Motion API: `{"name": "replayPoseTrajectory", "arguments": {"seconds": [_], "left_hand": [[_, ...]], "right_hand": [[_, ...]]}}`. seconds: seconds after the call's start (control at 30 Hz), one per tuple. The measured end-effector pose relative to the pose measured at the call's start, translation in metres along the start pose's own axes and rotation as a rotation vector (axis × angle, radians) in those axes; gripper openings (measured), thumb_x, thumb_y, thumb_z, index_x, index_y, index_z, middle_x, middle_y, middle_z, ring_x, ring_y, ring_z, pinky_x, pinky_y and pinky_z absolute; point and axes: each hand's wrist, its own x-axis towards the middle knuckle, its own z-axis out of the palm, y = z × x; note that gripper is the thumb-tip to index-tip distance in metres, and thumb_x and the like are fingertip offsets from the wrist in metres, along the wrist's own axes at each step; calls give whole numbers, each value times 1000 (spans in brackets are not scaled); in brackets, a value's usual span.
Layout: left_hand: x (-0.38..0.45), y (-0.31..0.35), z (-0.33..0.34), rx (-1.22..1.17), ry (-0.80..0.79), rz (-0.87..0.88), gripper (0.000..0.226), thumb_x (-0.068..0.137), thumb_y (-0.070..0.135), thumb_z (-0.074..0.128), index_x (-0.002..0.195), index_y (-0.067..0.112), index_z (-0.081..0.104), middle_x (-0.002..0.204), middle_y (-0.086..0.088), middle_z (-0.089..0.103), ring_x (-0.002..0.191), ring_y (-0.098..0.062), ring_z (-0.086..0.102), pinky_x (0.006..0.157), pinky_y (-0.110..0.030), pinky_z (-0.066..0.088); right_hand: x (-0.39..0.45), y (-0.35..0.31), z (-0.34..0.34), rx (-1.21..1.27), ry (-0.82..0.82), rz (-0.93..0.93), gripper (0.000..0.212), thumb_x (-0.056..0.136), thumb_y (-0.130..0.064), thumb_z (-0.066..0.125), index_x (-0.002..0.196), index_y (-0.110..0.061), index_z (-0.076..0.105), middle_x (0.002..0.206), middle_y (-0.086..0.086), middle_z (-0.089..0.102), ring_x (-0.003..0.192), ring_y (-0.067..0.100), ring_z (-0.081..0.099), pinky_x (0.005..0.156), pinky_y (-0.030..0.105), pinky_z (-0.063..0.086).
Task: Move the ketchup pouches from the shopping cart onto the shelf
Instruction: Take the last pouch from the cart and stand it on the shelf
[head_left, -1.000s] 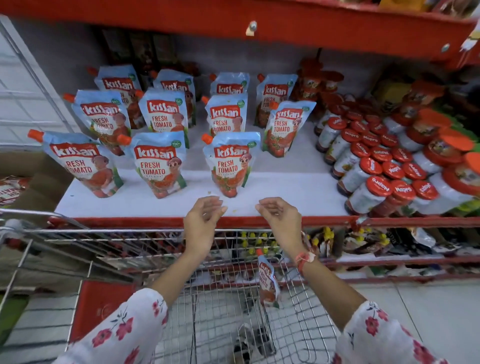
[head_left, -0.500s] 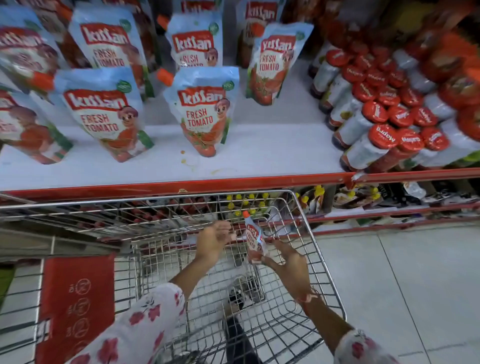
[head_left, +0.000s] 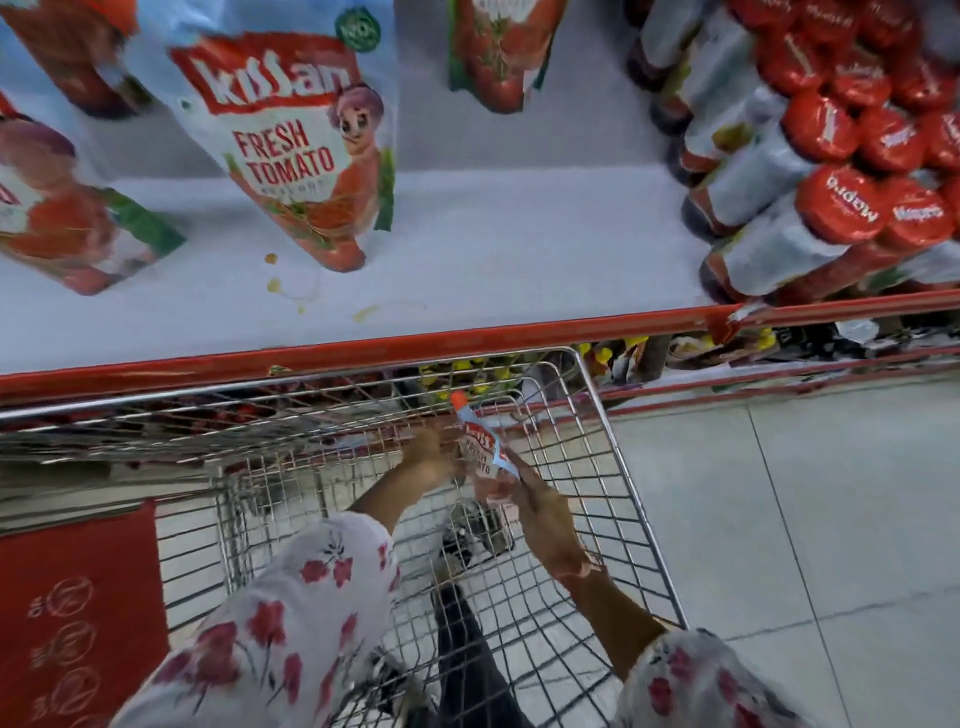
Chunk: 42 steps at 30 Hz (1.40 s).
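Two hands are closing around one pale-blue ketchup pouch with an orange cap (head_left: 480, 452), standing upright against the far wall of the silver wire shopping cart (head_left: 597, 415). The right hand (head_left: 545, 512) is pressing its fingers along the pouch's right edge; the left hand (head_left: 434, 460) is meeting the pouch's left side, though blur is hiding whether its fingers are fully clamped or only touching. Neither hand is gripping anything else.

Progress, as judged: this pouch appears to be the only one remaining in the cart, the rest of the wire floor showing no others. Several matching blue pouches (head_left: 296, 150) are already standing on the white shelf with the red front lip (head_left: 467, 332), directly above and beyond the cart. One lift and placement is probably remaining.

Beyond the cart's right corner, red-capped bottles (head_left: 841, 208) are crowding the shelf. Bare shelf surface is lying just above the cart's front rim, marked with small yellowish stains (head_left: 272, 283). The red lip and the cart's rim are standing between pouch and shelf, and the lift will need to clear both.
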Motion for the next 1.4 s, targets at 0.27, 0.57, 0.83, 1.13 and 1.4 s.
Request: {"name": "replayPoseTrajectory", "arguments": {"seconds": [0.27, 0.57, 0.83, 1.13, 1.4], "left_hand": [[-29, -12, -11, 131, -130, 126, 54, 66, 0, 79, 116, 9, 59, 111, -9, 67, 106, -23, 63, 93, -38, 52], [-121, 6, -29, 66, 10, 357, 34, 61, 2, 83, 84, 23, 69, 72, 19, 74, 70, 1, 71, 57, -12, 54], [-204, 61, -30, -33, 104, 611, 34, 58, 3, 84, 89, 13, 73, 76, 10, 77, 76, -9, 74, 59, -17, 57], [-241, 159, -13, -42, 212, 903, 33, 57, 8, 86, 79, 27, 71, 83, 12, 74, 73, 1, 71, 63, -14, 57], [-210, 226, 10, -78, 363, 1051, 36, 64, 9, 83, 98, 2, 72, 92, -4, 73, 72, 3, 68, 69, -19, 59]], "right_hand": [[-10, -14, -26, 304, -79, 68, 31, 101, -28, 41, 125, -21, 60, 115, 7, 71, 103, 17, 68, 88, 34, 57], [-43, -74, -58, 565, -120, 29, 22, 98, -14, 49, 102, -7, 70, 106, 7, 73, 104, 23, 68, 81, 36, 60], [-66, -153, -109, 615, -31, -159, 21, 95, -16, 53, 104, -10, 72, 98, 3, 78, 94, 19, 73, 72, 28, 61], [-49, -226, -175, 663, 173, -395, 20, 95, -14, 53, 93, -12, 73, 88, -5, 79, 88, 10, 72, 73, 20, 59], [23, -246, -210, 739, 268, -490, 21, 97, -18, 52, 104, -7, 69, 112, 17, 70, 111, 26, 64, 93, 31, 56]]}}
